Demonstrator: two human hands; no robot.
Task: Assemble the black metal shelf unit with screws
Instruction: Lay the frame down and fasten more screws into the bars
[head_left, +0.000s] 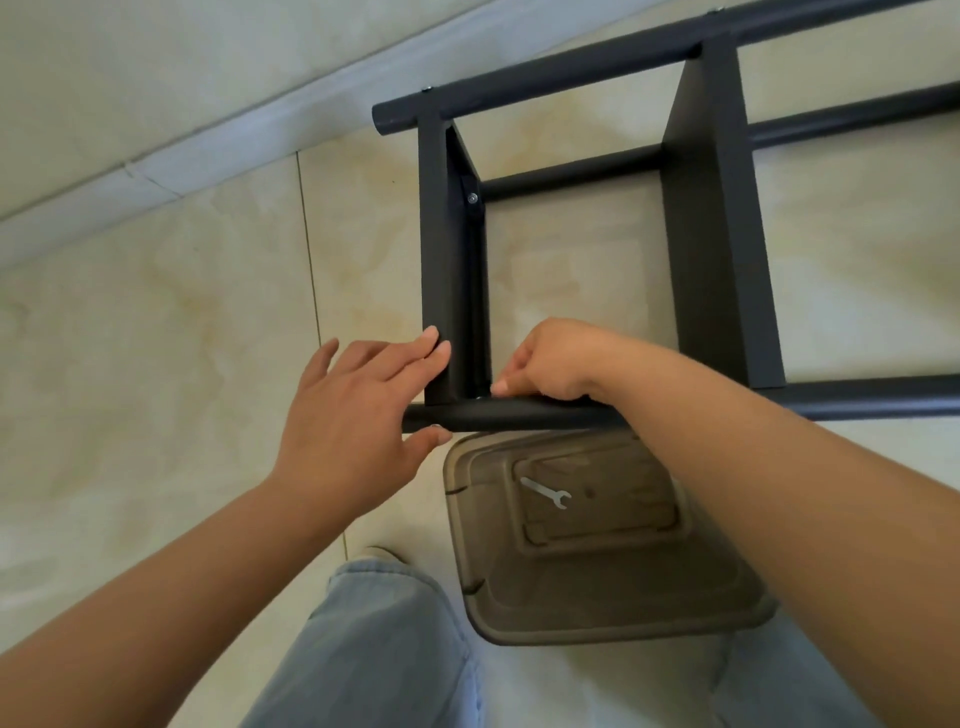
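Hands (358, 415) (545, 364) at shelf (717, 249) corner, floor (156, 338) around

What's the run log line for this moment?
left hand: steadies shelf | right hand: fingers at tube joint | wrench: unused, on stool

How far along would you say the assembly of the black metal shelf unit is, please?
Done: the black metal shelf unit has its far tube screwed on; a silver screw sits inside the end panel. In hand: the left hand steadies that panel while the right hand works the near tube joint. Left: tightening; the small silver spanner lies unused on the brown plastic stool.
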